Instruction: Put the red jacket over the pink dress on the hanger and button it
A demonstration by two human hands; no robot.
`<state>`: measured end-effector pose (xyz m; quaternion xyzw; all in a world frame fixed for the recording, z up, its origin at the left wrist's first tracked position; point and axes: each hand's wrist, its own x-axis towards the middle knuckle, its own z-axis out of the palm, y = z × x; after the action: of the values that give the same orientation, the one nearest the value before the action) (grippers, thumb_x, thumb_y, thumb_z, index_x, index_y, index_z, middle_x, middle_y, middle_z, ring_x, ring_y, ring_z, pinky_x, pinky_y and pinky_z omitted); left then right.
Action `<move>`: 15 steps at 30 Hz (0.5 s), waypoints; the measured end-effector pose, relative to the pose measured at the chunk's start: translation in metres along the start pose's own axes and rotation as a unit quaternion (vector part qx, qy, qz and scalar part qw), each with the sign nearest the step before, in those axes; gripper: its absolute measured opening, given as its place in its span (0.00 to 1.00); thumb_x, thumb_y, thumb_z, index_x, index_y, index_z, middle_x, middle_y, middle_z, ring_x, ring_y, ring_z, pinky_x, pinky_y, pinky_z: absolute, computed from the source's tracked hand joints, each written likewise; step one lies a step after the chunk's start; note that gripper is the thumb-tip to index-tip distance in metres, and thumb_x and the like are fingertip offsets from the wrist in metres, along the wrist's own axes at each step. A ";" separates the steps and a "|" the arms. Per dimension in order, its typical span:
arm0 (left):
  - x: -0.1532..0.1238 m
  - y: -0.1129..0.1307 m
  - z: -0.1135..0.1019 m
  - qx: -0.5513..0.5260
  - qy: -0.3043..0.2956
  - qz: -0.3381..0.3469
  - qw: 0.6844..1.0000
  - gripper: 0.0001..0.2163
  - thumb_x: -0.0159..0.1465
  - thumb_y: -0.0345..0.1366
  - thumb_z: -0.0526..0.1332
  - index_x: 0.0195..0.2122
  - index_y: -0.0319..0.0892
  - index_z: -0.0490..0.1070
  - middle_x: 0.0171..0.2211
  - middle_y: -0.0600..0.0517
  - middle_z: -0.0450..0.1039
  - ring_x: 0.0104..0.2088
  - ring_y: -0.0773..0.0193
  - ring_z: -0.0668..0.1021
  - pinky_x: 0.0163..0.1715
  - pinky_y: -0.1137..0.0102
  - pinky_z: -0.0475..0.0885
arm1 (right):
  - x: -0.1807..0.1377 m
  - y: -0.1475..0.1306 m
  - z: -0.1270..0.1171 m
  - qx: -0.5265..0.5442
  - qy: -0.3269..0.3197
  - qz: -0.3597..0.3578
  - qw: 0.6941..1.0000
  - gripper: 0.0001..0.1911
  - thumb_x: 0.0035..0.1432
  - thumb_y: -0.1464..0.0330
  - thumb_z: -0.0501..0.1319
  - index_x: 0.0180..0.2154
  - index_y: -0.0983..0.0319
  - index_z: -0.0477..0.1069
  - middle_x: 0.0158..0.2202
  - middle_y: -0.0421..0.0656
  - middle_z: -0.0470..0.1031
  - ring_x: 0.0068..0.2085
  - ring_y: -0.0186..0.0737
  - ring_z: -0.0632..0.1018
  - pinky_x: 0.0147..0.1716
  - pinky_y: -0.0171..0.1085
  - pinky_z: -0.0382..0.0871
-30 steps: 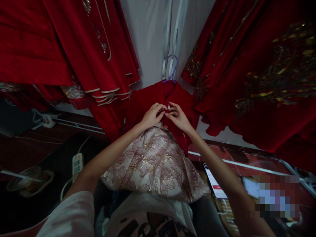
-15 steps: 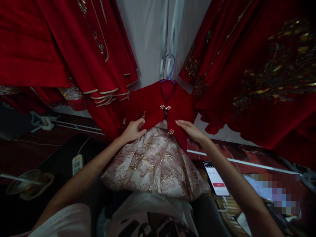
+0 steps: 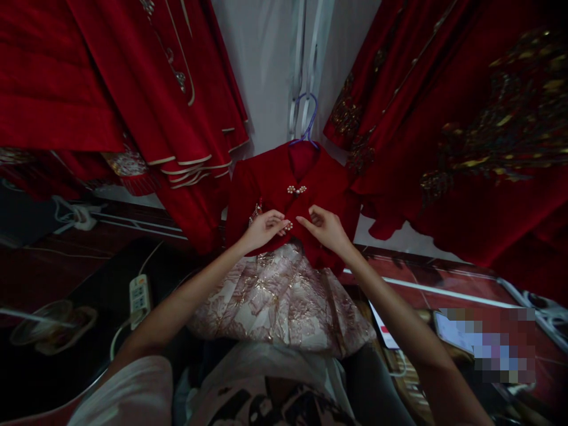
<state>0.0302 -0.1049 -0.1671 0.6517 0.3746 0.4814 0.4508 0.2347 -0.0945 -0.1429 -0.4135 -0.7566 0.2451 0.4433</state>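
A red jacket [image 3: 266, 171] with a collar hangs on a purple hanger [image 3: 310, 118]. At its front opening a beaded flower clasp [image 3: 296, 190] joins the two sides. My left hand [image 3: 265, 229] is closed at the lower front edge, beside a second beaded flower clasp [image 3: 288, 226]. A few centimetres across, my right hand [image 3: 326, 228] is over the other front panel, thumb and forefinger apart with nothing visible between them. Below the jacket, a pale skirt [image 3: 275, 296] with gold floral pattern spreads over my lap. Beaded red trim [image 3: 257, 210] dangles near my left hand.
Red garments [image 3: 177, 118] hang on the left, and sequinned red ones [image 3: 444, 148] on the right. A power strip [image 3: 139, 299] and a plastic bowl [image 3: 53, 325] lie at left. A phone [image 3: 385, 325] with a cable is at right, partly behind my arm.
Both hands have moved inward and now face each other at the lower clasp. The jacket's front edges have come together, covering the gap seen before.
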 end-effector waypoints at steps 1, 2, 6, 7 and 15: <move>0.001 0.004 -0.003 0.013 0.010 0.009 1.000 0.13 0.58 0.45 0.64 0.35 0.40 0.68 0.28 0.53 0.74 0.25 0.70 0.77 0.29 0.72 0.75 | -0.002 -0.004 0.001 -0.027 0.028 -0.013 0.999 0.14 0.55 0.57 0.63 0.30 0.59 0.64 0.24 0.37 0.66 0.24 0.32 0.66 0.25 0.34 0.60; 0.002 0.007 -0.005 0.023 0.024 0.018 0.999 0.13 0.58 0.45 0.65 0.34 0.40 0.68 0.28 0.53 0.75 0.25 0.70 0.77 0.29 0.72 0.75 | -0.003 -0.009 0.002 -0.047 0.062 -0.026 0.997 0.13 0.54 0.58 0.64 0.32 0.59 0.65 0.25 0.38 0.67 0.25 0.33 0.67 0.26 0.34 0.61; 0.004 0.017 -0.012 0.021 0.068 0.039 0.997 0.12 0.58 0.44 0.64 0.35 0.40 0.71 0.30 0.52 0.76 0.30 0.70 0.77 0.32 0.73 0.74 | -0.006 -0.024 0.018 -0.019 0.081 -0.028 0.996 0.14 0.54 0.58 0.64 0.37 0.58 0.67 0.27 0.39 0.69 0.26 0.34 0.69 0.27 0.35 0.64; 0.004 0.018 -0.013 0.012 0.058 0.034 0.998 0.12 0.59 0.44 0.64 0.35 0.40 0.72 0.31 0.52 0.76 0.31 0.69 0.78 0.34 0.73 0.75 | -0.006 -0.026 0.023 0.009 0.052 -0.014 0.999 0.15 0.53 0.58 0.65 0.37 0.58 0.66 0.27 0.39 0.69 0.26 0.34 0.70 0.26 0.35 0.65; 0.004 0.000 -0.035 0.023 0.091 0.016 0.995 0.12 0.57 0.43 0.64 0.36 0.39 0.74 0.34 0.50 0.76 0.32 0.67 0.78 0.36 0.68 0.77 | 0.002 -0.012 0.041 0.153 0.030 0.042 0.987 0.15 0.49 0.58 0.67 0.32 0.60 0.67 0.30 0.41 0.73 0.31 0.34 0.76 0.30 0.34 0.72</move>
<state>-0.0021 -0.0933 -0.1610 0.6213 0.4146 0.5368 0.3923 0.1937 -0.0991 -0.1527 -0.3795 -0.6788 0.3636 0.5128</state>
